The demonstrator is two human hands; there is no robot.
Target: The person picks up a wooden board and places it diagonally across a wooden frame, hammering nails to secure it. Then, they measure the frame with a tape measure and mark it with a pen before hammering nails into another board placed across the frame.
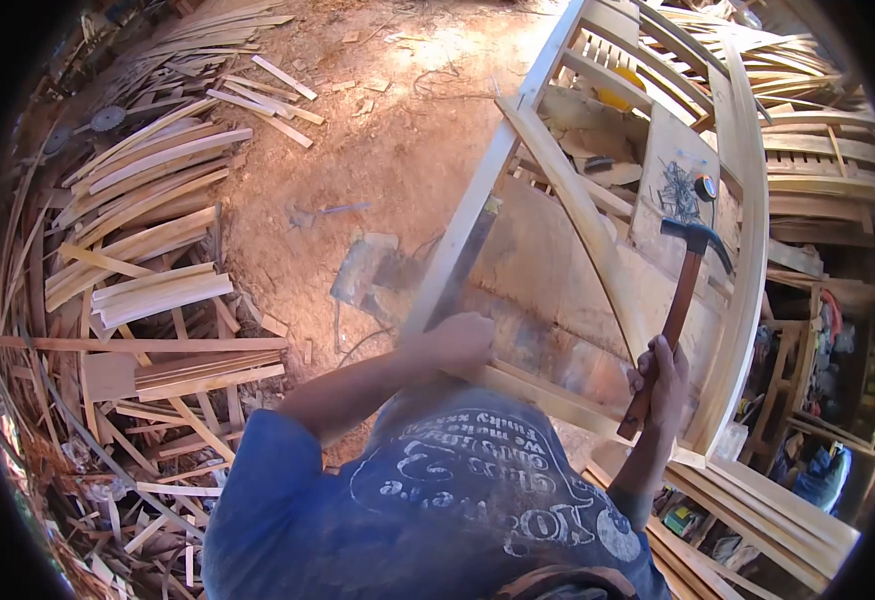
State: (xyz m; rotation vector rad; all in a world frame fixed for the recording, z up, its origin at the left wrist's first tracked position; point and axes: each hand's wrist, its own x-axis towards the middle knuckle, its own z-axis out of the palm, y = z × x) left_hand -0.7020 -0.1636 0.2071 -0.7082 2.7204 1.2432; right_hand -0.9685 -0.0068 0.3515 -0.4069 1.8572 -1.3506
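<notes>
My right hand [663, 385] is wrapped round the wooden handle of a claw hammer [682, 290], its dark metal head raised over the workbench side. My left hand [463, 343] is closed, resting at the near left corner of a wooden frame [478, 190]; what its fingers hold, if anything, is hidden. Across the frame slants a curved wooden strip [583, 215]. Beyond the hammer head, a pile of nails [678, 190] lies on a board [661, 150], beside a small round black-and-orange object [705, 187].
Stacks of curved wood pieces [143, 240] cover the left side. More slats [823, 165] lie at far right, above cluttered shelving [808, 370]. Long planks [768, 520] stand near my right side. Scraps lie on the dirt floor [328, 170], and a yellow object [620, 90] sits inside the frame.
</notes>
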